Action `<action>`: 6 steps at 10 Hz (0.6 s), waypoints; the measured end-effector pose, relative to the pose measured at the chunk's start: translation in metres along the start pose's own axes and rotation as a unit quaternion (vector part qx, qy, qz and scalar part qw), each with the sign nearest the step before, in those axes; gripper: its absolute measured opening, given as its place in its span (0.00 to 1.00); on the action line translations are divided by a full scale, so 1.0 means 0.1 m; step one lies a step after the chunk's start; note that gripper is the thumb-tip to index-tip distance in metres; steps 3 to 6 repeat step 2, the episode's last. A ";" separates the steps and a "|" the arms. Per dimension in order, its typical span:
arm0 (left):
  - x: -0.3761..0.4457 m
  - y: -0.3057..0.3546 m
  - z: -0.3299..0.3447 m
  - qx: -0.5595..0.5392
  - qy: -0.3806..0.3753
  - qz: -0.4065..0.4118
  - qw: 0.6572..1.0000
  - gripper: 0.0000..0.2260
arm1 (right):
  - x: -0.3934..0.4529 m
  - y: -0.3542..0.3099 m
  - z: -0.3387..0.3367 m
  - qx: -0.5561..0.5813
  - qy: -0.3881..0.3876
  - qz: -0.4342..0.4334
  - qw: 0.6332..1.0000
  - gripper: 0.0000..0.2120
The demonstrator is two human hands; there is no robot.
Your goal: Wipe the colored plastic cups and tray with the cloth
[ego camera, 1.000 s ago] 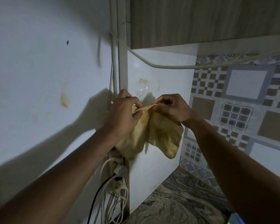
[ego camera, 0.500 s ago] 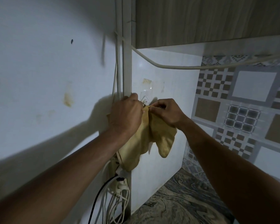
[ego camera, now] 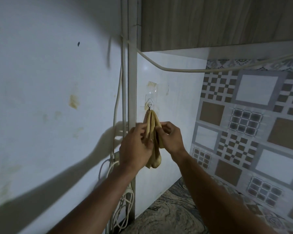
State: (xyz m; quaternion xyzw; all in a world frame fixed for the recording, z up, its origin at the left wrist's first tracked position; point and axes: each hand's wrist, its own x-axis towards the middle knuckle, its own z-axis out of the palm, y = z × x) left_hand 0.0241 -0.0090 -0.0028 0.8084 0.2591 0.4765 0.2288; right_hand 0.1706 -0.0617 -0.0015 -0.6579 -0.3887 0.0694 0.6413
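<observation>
While the yellow cloth (ego camera: 153,132) hangs from the small hook (ego camera: 149,105) on the white panel, both hands close in on it from below. Starting at nine o'clock, there's the stained wall (ego camera: 49,98) with loose cables (ego camera: 116,115) running down beside the corner strip. Then the left hand (ego camera: 135,149), fingers loosely curled against the left folds of the cloth, touching it; whether it truly grips, I cannot tell. At centre the cloth droops in a bunch, its top caught on the hook at twelve o'clock. The right hand (ego camera: 171,137) sits at three o'clock of the cloth, thumb and fingertips pinching its right edge. Further right, patterned tiles (ego camera: 243,124), and the marbled counter (ego camera: 172,215) at five o'clock. No cups or tray in sight. The risk here: a sharp tug could pull the stick-on hook off the panel, or the bunch could slip off and drop into the cables.
</observation>
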 end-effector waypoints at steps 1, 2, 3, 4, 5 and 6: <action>-0.21 -0.08 -0.01 0.022 0.012 0.002 1.000 0.22 | -0.16 0.08 -0.05 -0.072 0.016 0.003 0.997 0.16; -0.28 -0.10 -0.08 0.016 0.037 0.012 0.999 0.23 | -0.22 0.15 -0.14 -0.127 0.064 0.009 0.990 0.21; -0.28 -0.10 -0.08 0.016 0.037 0.012 0.999 0.23 | -0.22 0.15 -0.14 -0.127 0.064 0.009 0.990 0.21; -0.28 -0.10 -0.08 0.016 0.037 0.012 0.999 0.23 | -0.22 0.15 -0.14 -0.127 0.064 0.009 0.990 0.21; -0.28 -0.10 -0.08 0.016 0.037 0.012 0.999 0.23 | -0.22 0.15 -0.14 -0.127 0.064 0.009 0.990 0.21; -0.28 -0.10 -0.08 0.016 0.037 0.012 0.999 0.23 | -0.22 0.15 -0.14 -0.127 0.064 0.009 0.990 0.21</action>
